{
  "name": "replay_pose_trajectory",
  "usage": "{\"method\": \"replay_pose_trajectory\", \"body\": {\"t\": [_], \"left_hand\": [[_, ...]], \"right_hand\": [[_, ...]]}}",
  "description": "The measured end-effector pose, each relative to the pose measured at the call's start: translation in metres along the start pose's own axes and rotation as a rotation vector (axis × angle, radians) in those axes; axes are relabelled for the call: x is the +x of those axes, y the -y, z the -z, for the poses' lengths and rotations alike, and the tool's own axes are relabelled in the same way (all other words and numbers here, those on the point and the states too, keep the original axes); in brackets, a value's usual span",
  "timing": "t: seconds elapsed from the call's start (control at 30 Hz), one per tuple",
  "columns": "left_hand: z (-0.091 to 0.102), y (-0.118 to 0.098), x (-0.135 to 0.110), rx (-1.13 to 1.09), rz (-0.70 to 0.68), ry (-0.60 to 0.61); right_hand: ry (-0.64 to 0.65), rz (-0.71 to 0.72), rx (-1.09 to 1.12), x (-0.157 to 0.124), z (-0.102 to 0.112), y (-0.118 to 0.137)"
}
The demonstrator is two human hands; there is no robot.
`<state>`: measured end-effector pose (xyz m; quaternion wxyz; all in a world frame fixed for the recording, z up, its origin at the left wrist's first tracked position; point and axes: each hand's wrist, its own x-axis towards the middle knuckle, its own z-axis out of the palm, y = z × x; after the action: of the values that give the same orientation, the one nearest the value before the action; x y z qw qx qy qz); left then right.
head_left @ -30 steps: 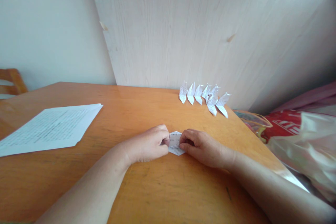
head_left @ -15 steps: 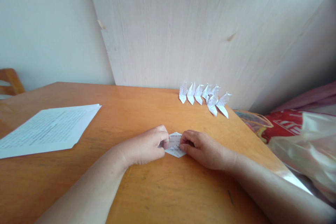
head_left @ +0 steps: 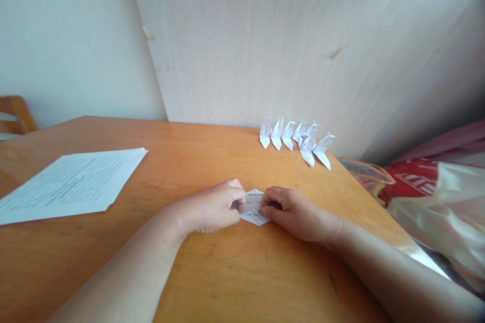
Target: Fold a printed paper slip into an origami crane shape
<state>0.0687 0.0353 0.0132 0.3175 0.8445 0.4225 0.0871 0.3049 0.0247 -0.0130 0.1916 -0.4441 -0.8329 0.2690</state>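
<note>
A small folded piece of printed white paper lies on the orange wooden table between my hands. My left hand is curled, its fingertips pinching the paper's left side. From the right, my right hand presses its bent fingertips on the paper's other side. Most of the paper is covered by the fingers.
Several finished folded paper figures stand in a row near the table's far edge, in front of a pale wooden board. A stack of printed sheets lies at the left. Plastic bags sit beyond the table's right edge. A chair back shows far left.
Both hands stay on the folded paper; the fingers shift only slightly. The view has drifted a little.
</note>
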Motion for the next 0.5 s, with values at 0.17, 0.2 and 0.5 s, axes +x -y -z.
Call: {"method": "replay_pose_trajectory", "body": {"t": [0.17, 0.2, 0.5], "left_hand": [[-0.007, 0.003, 0.004, 0.01, 0.008, -0.048], [-0.009, 0.005, 0.005, 0.009, 0.008, -0.066], [-0.012, 0.003, 0.007, 0.012, 0.037, -0.068]], "right_hand": [[-0.004, -0.027, 0.029, 0.001, 0.0, 0.001], [-0.009, -0.03, 0.029, 0.001, 0.001, 0.001], [-0.042, -0.106, -0.004, -0.005, 0.006, 0.004]]}}
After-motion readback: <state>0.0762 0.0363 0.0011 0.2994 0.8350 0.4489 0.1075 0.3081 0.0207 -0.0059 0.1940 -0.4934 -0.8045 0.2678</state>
